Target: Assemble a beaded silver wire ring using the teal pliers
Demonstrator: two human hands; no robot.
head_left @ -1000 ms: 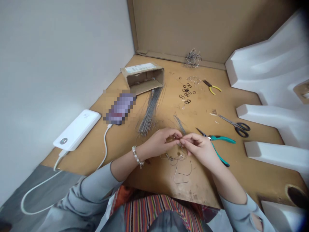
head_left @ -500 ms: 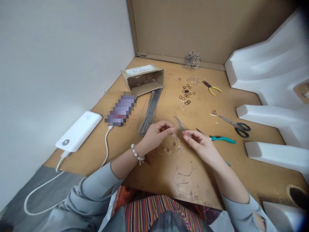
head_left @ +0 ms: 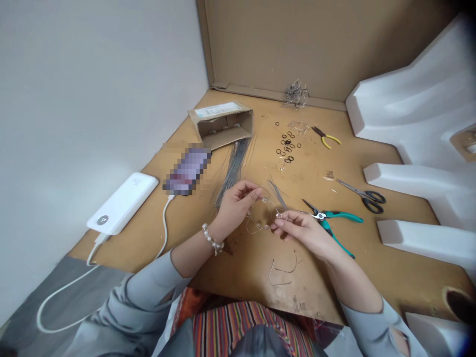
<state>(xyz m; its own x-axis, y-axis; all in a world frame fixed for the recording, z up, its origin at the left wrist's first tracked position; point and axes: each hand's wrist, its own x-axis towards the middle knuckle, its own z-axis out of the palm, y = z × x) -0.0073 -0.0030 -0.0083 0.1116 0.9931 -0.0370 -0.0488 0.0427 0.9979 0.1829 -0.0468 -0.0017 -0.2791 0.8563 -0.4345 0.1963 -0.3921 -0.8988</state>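
Beaded wire (head_left: 265,200): lower centre of frame, looped between both hands above tabletop (head_left: 316,183) | left hand (head_left: 238,201): fingertips pinching its upper-left end | right hand (head_left: 303,230): pinching it beside a bead, teal pliers (head_left: 342,216) near | handling, judged: light, springy, easily kinked; smooth beads may slip; best gripped on bare wire close to a bead

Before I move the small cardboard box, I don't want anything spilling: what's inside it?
A few small clear pieces, perhaps beads, show inside the cardboard box. Its label-bearing upper side and walls hide the deeper interior.
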